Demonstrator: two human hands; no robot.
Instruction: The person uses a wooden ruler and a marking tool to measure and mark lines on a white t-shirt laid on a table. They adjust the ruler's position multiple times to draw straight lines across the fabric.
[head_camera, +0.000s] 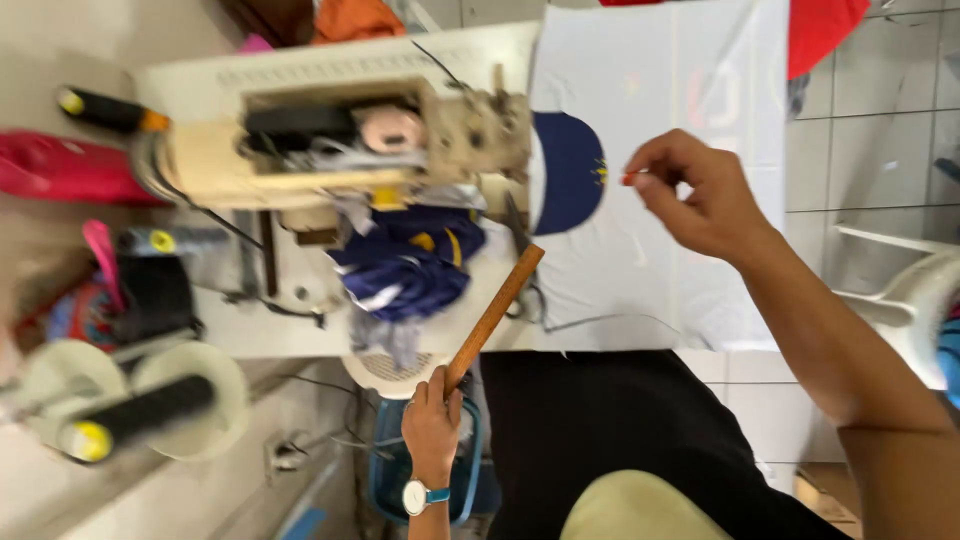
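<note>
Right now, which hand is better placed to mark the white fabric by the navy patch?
Right, probably. The right hand hovers over the white fabric, pinching a small red piece beside the navy patch. The left hand grips the wooden ruler at its near end.

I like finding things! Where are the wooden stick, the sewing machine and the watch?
wooden stick (495, 312), head view, middle of its length.
sewing machine (300, 130), head view, cream body.
watch (416, 496), head view, white dial.

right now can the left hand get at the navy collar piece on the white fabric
Probably not at once: the left hand grips a wooden ruler, whose tip stops short of the navy collar piece. Nothing blocks the way.
</note>
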